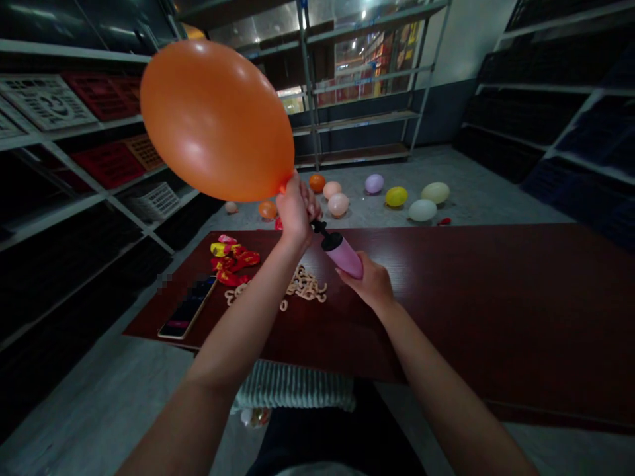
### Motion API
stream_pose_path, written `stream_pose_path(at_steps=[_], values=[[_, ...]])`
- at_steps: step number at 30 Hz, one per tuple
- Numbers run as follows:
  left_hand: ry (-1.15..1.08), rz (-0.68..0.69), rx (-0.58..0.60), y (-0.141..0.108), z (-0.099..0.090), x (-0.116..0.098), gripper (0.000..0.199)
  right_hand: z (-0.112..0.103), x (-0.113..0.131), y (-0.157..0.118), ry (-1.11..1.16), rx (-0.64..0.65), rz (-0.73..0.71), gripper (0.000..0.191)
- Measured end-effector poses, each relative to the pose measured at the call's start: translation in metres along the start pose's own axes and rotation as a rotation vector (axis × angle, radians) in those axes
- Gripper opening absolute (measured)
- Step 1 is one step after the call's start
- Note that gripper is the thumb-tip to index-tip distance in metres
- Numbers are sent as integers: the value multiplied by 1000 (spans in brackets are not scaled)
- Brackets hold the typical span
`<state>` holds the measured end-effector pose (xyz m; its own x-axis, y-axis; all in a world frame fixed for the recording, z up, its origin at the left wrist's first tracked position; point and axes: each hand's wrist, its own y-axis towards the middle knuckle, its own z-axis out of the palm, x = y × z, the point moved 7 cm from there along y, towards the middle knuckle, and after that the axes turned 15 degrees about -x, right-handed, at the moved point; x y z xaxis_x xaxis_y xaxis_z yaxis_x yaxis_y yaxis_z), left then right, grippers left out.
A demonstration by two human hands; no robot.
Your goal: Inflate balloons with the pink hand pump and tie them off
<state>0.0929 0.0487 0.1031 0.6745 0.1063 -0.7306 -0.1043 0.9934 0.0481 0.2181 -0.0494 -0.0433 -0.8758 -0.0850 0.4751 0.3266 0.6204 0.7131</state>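
two bare forearms (223,357) reach over one dark table (471,297), my left hand (296,210) closed on the neck of one big orange balloon (218,122) held high, my right hand (370,281) wrapped around one pink pump (344,256) below it. near one phone (188,307), its screen too small to read, lie crumpled red-and-yellow pieces (235,264) and beige curls (306,286); nine more balloons (396,196) sit on the floor (471,192).

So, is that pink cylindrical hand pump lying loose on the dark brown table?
No, the right hand has its fingers wrapped around the barrel of the pink cylindrical hand pump.
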Motion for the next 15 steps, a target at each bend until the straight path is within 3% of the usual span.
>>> stream_pose_path(at_steps=[3,5,15], values=[[45,-22,7,-6,-5,27,49,-1,-1,1,-35,-3,7,47],[46,-24,-8,-6,-11,33,48,-1,0,2,-54,-7,3,47],[-31,-55,-211,2,-72,13,49,0,16,-2,-48,-4,-189,47]])
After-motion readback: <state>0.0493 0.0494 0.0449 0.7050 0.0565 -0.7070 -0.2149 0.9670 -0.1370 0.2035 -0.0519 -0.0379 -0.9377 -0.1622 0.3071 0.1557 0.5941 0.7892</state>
